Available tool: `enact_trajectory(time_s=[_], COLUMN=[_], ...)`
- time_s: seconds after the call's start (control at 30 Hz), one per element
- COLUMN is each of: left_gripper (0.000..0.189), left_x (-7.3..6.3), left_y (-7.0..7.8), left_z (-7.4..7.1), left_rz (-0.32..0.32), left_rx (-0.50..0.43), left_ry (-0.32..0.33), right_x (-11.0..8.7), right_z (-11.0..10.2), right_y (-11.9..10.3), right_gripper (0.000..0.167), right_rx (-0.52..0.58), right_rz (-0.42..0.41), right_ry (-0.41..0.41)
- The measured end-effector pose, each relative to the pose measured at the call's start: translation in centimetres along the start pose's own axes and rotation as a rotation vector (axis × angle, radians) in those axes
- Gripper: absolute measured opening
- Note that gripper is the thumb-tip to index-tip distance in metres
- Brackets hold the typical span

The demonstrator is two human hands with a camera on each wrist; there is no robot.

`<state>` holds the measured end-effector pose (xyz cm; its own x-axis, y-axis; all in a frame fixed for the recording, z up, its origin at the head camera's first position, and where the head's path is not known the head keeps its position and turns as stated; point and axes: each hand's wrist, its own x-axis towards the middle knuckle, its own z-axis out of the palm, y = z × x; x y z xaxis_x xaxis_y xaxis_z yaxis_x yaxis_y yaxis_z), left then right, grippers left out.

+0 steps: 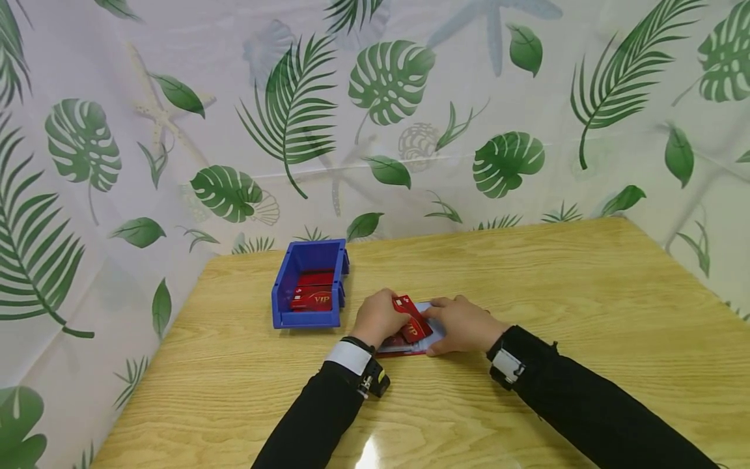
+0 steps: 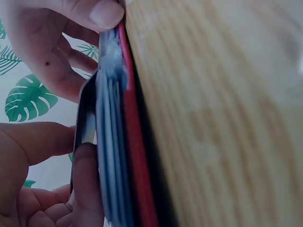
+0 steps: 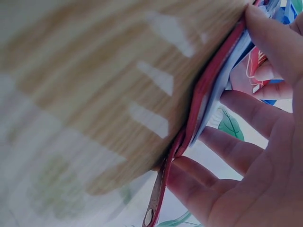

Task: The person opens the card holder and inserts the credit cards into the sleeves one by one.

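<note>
On the table lies a red-covered card holder, opened to its clear plastic sleeves. My left hand pinches a red VIP card between thumb and fingers, tilted over the sleeves. In the left wrist view the card appears edge-on, right beside the stacked sleeves. My right hand grips the holder's right part, thumb at the near edge and fingers on the sleeves. A strap with a metal snap sticks out from the red cover in the right wrist view.
A blue plastic bin stands left of the hands, with several red VIP cards in it. The wood-grain table reaches back to a leaf-print cloth hanging behind it.
</note>
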<state>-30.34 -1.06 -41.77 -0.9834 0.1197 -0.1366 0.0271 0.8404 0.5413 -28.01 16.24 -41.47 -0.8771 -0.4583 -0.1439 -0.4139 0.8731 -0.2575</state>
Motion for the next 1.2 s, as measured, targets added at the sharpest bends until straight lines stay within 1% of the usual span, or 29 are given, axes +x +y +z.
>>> enact_trajectory(time_s=[0.13,0.27,0.4,0.6,0.77,0.93,1.2], left_gripper=[0.048,0.049,0.050,0.051,0.050,0.050,0.050], left_x=[-0.3,-0.5,-0.5,-0.2,0.0,0.2,0.2], left_y=[0.2,0.4,0.5,0.3,-0.1,-0.5,-0.7], left_z=[0.0,0.2,0.4,-0.1,-1.2,-2.0,-2.5], left_rz=[0.029,0.056,0.072,0.066,0.047,0.038,0.039], left_rx=[0.050,0.068,0.067,0.019,-0.008,0.030,0.044], left_ry=[-0.004,-0.018,-0.030,-0.034,0.000,0.040,0.047], right_x=[0.1,0.2,0.1,0.1,0.0,0.1,0.2], right_z=[0.1,0.1,0.1,0.2,0.1,0.1,0.2], right_y=[0.0,0.0,0.1,0.2,0.2,0.2,0.2], right_gripper=[0.068,0.071,0.075,0.072,0.073,0.074,0.076], right_rx=[0.003,0.005,0.007,0.004,0.004,0.001,-0.003], right_rz=[-0.001,-0.006,0.005,-0.006,-0.009,-0.003,0.021], right_ry=[0.007,0.027,0.034,0.039,0.036,0.023,0.005])
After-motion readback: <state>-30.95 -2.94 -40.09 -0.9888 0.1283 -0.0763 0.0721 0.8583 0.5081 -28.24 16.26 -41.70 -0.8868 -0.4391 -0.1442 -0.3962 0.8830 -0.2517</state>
